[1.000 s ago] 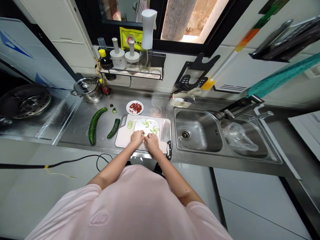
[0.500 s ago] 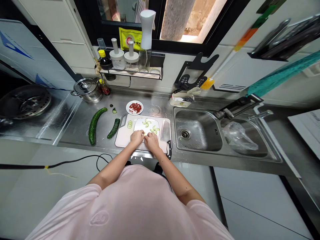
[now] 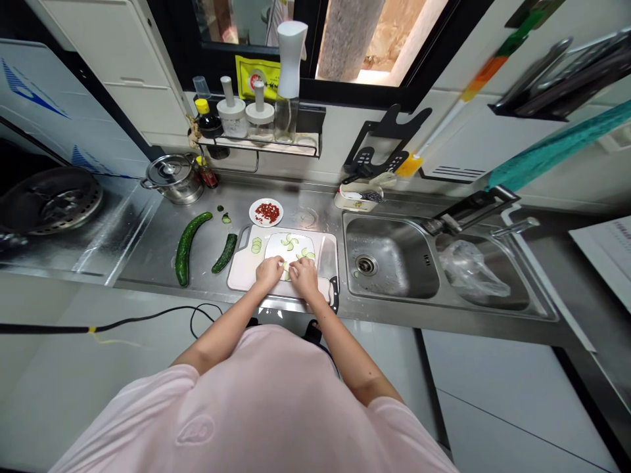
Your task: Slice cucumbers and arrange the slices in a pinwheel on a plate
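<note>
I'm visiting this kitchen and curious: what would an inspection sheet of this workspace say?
Surface: steel counter, with a sink to the right.
Job's things: cucumber slices on a white plate, on a pale pink cutting board; a kitchen knife lies on the board; a long cucumber and a cucumber piece lie on the counter.
Clutter: plastic bag in the sink.
Hands: left hand and right hand both rest on the plate's near side.
Cables: black cable below the counter.
Surroundings: steel pot; small plate of red flakes.
</note>
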A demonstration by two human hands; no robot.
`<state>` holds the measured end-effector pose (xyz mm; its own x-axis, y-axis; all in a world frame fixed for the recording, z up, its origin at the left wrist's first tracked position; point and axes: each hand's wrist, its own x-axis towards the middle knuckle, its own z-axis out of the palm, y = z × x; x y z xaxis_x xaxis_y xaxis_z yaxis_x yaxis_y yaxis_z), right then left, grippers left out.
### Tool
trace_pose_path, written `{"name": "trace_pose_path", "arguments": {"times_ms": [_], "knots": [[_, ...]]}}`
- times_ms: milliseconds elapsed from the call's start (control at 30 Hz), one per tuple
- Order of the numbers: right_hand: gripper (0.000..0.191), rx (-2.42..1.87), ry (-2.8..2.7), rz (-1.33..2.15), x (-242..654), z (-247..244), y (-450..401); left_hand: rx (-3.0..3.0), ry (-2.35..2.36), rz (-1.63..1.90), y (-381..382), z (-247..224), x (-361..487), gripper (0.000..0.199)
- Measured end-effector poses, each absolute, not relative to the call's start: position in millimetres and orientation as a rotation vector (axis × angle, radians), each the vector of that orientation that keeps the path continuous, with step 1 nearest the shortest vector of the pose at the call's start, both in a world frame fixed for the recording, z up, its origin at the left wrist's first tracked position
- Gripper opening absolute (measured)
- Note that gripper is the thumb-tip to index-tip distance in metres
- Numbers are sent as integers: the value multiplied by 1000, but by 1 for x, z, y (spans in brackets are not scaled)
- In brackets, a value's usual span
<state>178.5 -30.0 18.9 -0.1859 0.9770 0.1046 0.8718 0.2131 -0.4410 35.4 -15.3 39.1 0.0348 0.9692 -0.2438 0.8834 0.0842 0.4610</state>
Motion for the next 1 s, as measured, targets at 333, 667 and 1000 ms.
{"name": "trace_pose_path", "arguments": {"times_ms": [333, 667, 1000], "knots": [[24, -1666, -1748, 415, 204, 31, -45, 1573, 2106, 396, -20, 39, -3, 26], [23, -1655, -1660, 482, 206, 34, -60, 1527, 2293, 476, 4, 21, -42, 30], [23, -1672, -1661, 476, 209, 31, -62, 1522, 2338, 394, 18, 12, -40, 34]]}}
